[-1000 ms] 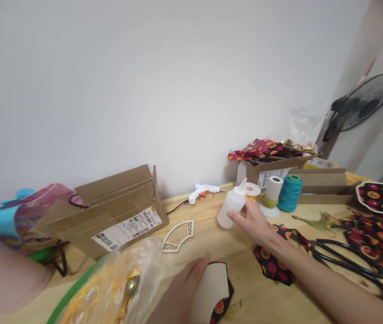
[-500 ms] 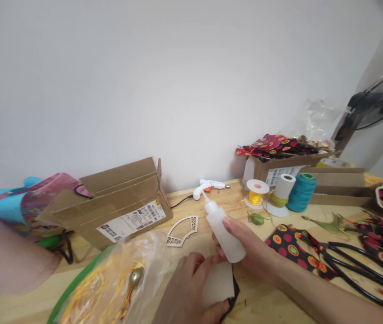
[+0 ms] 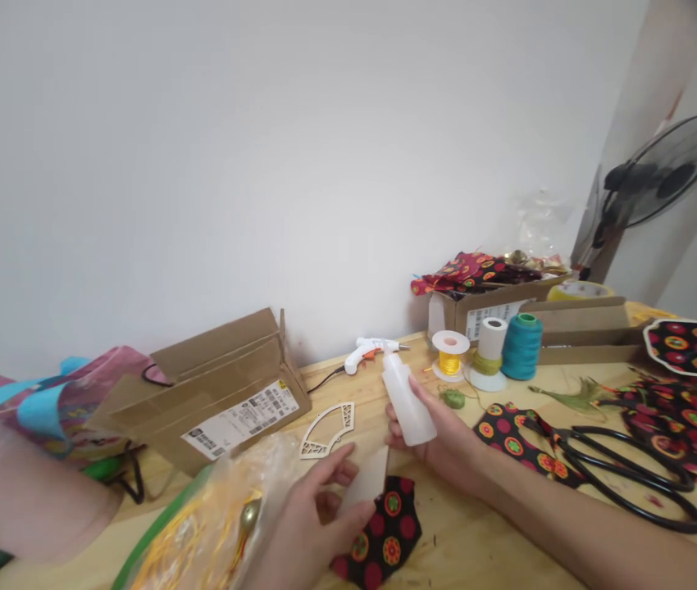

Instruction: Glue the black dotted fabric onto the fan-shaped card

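My right hand [image 3: 447, 438] is wrapped round a white plastic squeeze bottle [image 3: 410, 406], its nozzle end pointing up and away from me. My left hand [image 3: 317, 512] grips a flat off-white card piece [image 3: 370, 479] between thumb and fingers, tilted up over the table. Just under the card lies a black fabric piece with red and orange flower prints [image 3: 393, 533]. Beyond my left fingers is a fan-shaped cut-out frame [image 3: 327, 430] with lattice ends. A white glue gun [image 3: 364, 352] rests near the wall, behind the bottle.
Left stand an open cardboard box [image 3: 225, 385], a pink bin [image 3: 34, 492] and a plastic bag of yellow cords [image 3: 201, 524]. Right are thread spools [image 3: 521, 348], black-handled scissors [image 3: 631, 475], printed fabric scraps [image 3: 514, 442], another filled box [image 3: 465, 315] and a fan [image 3: 668, 172].
My left hand has lifted and tilted the card piece, uncovering the printed fabric beneath it. The bottle stays in my right hand, now more upright. The view has shifted a little to the right.
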A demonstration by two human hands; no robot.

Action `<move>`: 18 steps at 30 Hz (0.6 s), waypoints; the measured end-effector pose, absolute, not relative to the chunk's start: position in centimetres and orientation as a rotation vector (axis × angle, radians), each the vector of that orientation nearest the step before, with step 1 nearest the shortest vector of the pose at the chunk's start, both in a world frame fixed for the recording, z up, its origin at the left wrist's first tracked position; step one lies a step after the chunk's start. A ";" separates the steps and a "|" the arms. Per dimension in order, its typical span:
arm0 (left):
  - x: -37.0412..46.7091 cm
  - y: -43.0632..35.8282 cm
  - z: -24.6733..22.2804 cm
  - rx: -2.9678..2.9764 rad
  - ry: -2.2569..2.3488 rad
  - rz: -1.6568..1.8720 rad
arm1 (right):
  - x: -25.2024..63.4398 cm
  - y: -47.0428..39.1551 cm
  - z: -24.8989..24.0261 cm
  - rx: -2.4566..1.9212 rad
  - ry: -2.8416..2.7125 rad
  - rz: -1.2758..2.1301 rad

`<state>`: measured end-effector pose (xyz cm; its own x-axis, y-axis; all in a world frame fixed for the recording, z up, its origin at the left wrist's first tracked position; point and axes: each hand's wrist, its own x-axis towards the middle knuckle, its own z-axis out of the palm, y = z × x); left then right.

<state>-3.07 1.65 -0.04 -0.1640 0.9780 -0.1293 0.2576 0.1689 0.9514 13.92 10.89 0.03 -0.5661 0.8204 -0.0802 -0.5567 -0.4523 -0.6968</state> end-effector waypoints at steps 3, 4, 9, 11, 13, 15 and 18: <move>-3.4 2.2 1.2 0.943 1.431 1.241 | 14.6 11.5 0.2 -0.541 -0.749 2.032; -3.4 2.4 1.9 0.809 1.348 1.299 | 14.7 11.6 0.3 -0.546 -0.756 2.020; -2.3 2.9 4.7 0.509 1.164 1.505 | 14.5 10.7 0.6 -0.515 -0.854 2.080; -2.0 2.9 4.5 0.528 1.154 1.433 | 14.0 10.0 0.6 -0.485 -0.894 2.148; -2.1 2.7 3.6 0.535 1.161 1.393 | 13.5 9.5 0.4 -0.473 -0.927 2.181; -2.3 2.4 2.4 0.536 1.179 1.383 | 13.3 9.3 0.2 -0.481 -0.949 2.188; -2.6 2.0 1.6 0.499 1.231 1.467 | 13.3 9.4 -0.2 -0.491 -0.966 2.231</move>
